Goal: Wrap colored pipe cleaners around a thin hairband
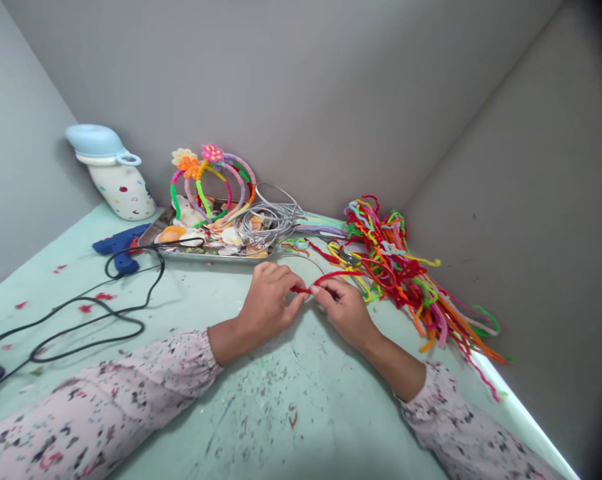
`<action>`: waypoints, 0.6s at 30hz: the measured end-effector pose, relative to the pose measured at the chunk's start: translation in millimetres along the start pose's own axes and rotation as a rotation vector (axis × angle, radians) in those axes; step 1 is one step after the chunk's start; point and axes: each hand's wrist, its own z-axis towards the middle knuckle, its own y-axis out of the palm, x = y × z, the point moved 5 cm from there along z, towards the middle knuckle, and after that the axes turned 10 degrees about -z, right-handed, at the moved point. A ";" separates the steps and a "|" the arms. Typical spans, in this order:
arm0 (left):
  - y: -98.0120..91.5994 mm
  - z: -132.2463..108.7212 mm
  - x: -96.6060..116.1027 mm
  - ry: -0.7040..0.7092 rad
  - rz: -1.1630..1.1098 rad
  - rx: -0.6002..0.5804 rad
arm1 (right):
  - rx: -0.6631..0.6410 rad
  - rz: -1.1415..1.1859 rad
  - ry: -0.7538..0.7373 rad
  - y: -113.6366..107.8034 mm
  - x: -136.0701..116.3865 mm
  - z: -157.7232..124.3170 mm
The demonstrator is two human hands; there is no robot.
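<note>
Between my two hands runs a red pipe cleaner, pinched over the middle of the table. My left hand grips one part of it between thumb and fingertips. Close beside, my right hand pinches it too, and its free length curves off to the right. The fingertips of both hands nearly meet. Just behind my right hand lies a heap of colourful pipe cleaners, with red, orange, green and pink strands. Pliers with a yellow handle rest at the heap's left edge.
A metal tray holds scraps, a coil of grey wire and several pipe-cleaner headbands with flowers. Left of it lies a blue glue gun with its black cord looping forward. A white bottle with a blue lid stands behind. Grey partitions enclose the table.
</note>
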 end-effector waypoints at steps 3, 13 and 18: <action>0.8 0.0 1.8 0.029 -0.022 -0.008 | 0.005 -0.007 -0.019 0.6 -2.2 0.8; -2.1 0.7 -3.3 -0.040 -0.060 0.034 | 0.061 0.001 -0.088 -1.9 -6.0 -0.4; -6.6 0.1 -2.0 -0.066 -0.104 0.074 | 0.167 0.012 -0.137 -5.1 -8.1 -4.5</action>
